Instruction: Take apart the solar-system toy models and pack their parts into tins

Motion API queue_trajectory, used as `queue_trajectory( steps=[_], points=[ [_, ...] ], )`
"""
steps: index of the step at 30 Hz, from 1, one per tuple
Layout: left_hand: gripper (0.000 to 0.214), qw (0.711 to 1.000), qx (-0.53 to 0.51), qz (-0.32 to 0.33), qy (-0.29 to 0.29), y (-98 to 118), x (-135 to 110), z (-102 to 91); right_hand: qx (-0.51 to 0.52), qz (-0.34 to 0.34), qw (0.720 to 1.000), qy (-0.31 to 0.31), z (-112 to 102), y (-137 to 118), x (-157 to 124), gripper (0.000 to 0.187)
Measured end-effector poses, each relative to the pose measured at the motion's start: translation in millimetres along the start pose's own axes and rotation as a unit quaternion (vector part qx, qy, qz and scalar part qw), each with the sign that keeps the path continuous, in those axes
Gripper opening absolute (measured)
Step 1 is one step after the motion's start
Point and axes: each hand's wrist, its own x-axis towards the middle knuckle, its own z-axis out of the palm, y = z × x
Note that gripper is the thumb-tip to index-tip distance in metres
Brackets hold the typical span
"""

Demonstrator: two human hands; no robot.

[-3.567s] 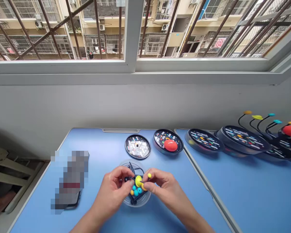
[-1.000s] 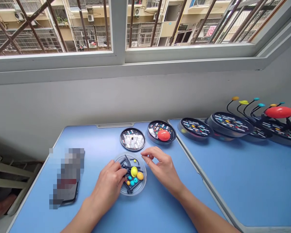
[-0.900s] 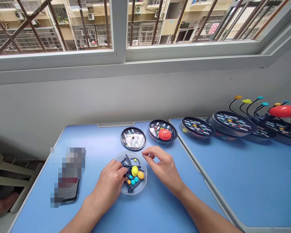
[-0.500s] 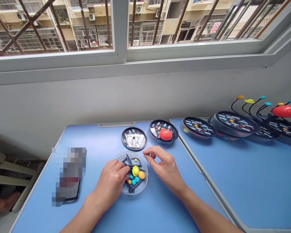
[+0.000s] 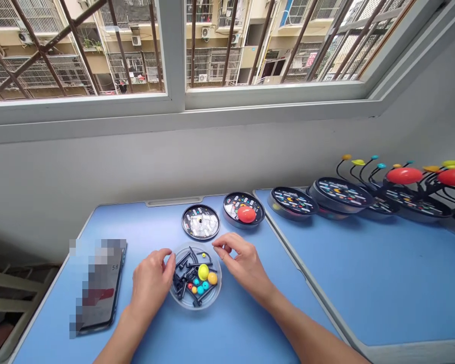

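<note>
Your left hand [image 5: 149, 285] is released and open just beside the clear round tray [image 5: 195, 305] of black plastic rods [image 5: 184, 275] and a yellow ball [image 5: 203, 272], and your right hand [image 5: 244, 265] curls empty near its rim.

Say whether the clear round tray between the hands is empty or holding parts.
Holding parts: black plastic rods and coloured balls lie inside the clear round tray.

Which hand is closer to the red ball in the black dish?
Right. The right hand is nearer, just below the red ball and over the upper right rim of the clear round tray. The left hand is farther away, beside the tray's left rim.
</note>
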Motion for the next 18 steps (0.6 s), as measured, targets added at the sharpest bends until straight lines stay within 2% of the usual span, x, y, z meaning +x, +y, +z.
queue_trajectory(
  steps=[3, 6, 8, 14, 16, 18],
  points=[
    [0.029, 0.999, -0.029, 0.011, -0.042, 1, 2, 1.6, -0.004, -0.003, 1.000, 0.000, 2, 2, 0, 0.014],
    [0.029, 0.998, -0.044, 0.024, -0.037, 0, 3, 4.7, -0.010, -0.010, 1.000, 0.005, 3, 5, 1, 0.014],
    [0.028, 0.998, -0.054, 0.029, -0.026, -1, 3, 6.8, -0.026, -0.016, 0.999, 0.030, 0, 8, 4, 0.014],
    [0.028, 0.997, -0.073, 0.032, -0.002, -1, 4, 12.3, -0.103, -0.025, 0.979, 0.175, -36, 26, 22, 0.011],
    [0.028, 0.996, -0.079, 0.035, -0.002, -1, 3, 13.6, -0.152, -0.019, 0.972, 0.177, -48, 37, 28, 0.017],
    [0.028, 0.996, -0.082, 0.037, -0.001, 0, 2, 14.6, -0.193, 0.001, 0.971, 0.144, -56, 51, 32, 0.029]
  ],
)
